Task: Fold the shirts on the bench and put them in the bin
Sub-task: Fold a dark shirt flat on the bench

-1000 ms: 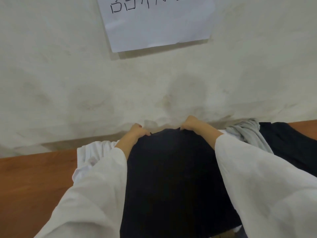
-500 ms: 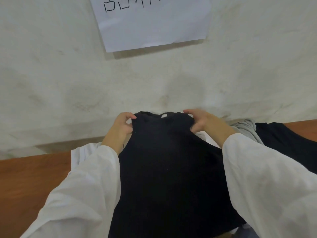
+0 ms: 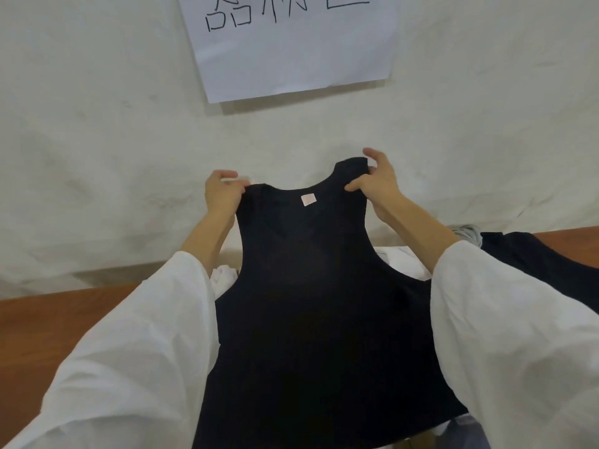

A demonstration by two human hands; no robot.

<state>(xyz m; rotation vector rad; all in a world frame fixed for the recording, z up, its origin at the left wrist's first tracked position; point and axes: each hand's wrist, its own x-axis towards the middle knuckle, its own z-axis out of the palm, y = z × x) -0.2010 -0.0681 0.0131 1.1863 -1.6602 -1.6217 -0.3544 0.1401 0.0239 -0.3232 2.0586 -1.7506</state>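
Note:
A black sleeveless shirt (image 3: 317, 303) hangs spread out in front of me, a small pink label below its neckline. My left hand (image 3: 222, 192) pinches its left shoulder strap, and my right hand (image 3: 377, 179) pinches the right strap a little higher. Under the lifted shirt a white garment (image 3: 402, 262) lies on the brown bench (image 3: 64, 322). At the right, another dark garment (image 3: 538, 257) and a grey one (image 3: 466, 233) also rest on the bench. No bin is in view.
A rough white wall (image 3: 113, 140) rises directly behind the bench. A white paper sheet (image 3: 291, 43) with handwritten characters is stuck on it above my hands. Bare brown bench surface shows at the left.
Both hands have risen from the bench, lifting the black shirt by its shoulder straps. The shirt now hangs spread open with its neckline and label showing.

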